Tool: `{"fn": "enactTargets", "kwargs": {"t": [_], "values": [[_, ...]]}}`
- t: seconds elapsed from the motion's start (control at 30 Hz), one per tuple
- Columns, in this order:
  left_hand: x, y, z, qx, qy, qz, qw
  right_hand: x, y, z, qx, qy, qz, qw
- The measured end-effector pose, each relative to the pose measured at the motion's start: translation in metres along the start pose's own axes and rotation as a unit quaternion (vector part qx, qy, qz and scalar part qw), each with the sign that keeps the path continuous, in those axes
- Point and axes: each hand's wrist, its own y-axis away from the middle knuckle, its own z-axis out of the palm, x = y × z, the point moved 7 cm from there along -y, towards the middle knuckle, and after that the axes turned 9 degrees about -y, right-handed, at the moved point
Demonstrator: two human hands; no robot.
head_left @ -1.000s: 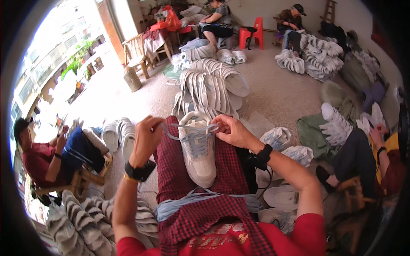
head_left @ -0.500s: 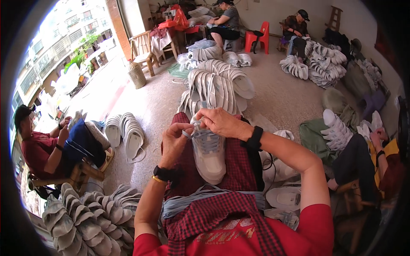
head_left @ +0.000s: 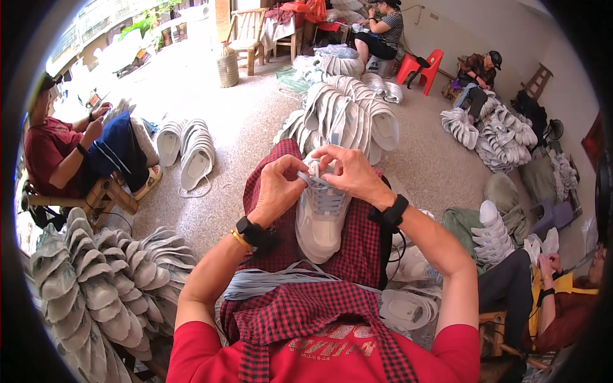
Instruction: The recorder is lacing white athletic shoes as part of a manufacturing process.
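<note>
A pale grey-white sneaker lies on my lap, over the red-and-black checked apron, its toe toward me. Blue-grey shoelace crosses its front in several rows. My left hand is closed at the shoe's upper left edge, thumb and forefinger pinching a lace end. Opposite it, my right hand bends over the collar opening, its thumb and forefinger pinched at the top of the lacing; the lace there is partly hidden by the fingers. A bundle of loose blue-grey laces lies across my waist.
Stacked shoe uppers rise just beyond my knees. Another large heap fills the lower left, and shoes lie by my right side. Co-workers sit around the room; a red plastic chair stands at the back.
My hands have moved slightly apart at the top of the lacing, the right one shifting right. The whole view has tilted and swung left, so the surroundings sit differently.
</note>
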Motion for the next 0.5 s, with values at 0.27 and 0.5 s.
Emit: {"fn": "enactTargets", "kwargs": {"t": [0.27, 0.5], "values": [[0.023, 0.010, 0.002, 0.081, -0.088, 0.096, 0.988, 0.004, 0.002, -0.001, 0.041, -0.050, 0.011, 0.998], [-0.008, -0.004, 0.005, -0.076, 0.019, -0.092, 0.993, 0.008, 0.001, 0.001, 0.046, -0.051, 0.014, 0.998]]}}
